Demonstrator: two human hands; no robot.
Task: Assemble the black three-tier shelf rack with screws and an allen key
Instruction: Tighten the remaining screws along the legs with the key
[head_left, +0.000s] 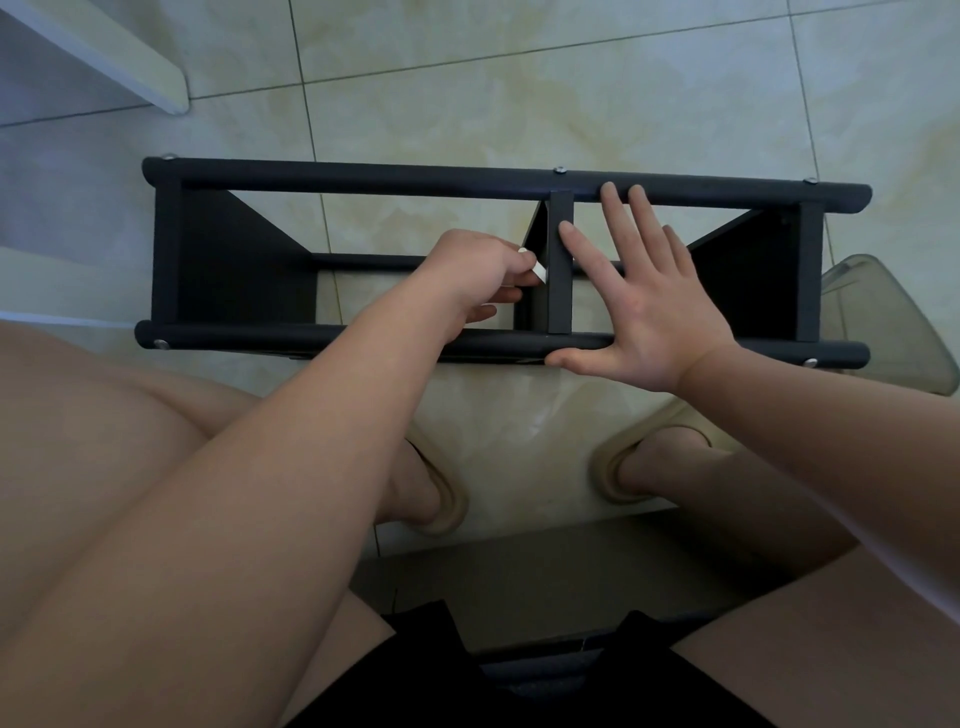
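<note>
head, right hand flat on rack, left hand pinching white piece

One head-worn wide-angle view looks steeply down from close range over the person's thighs. The left hand and right hand sit mid-frame, with the rack beneath them and tiled floor beyond the fingertips.
</note>
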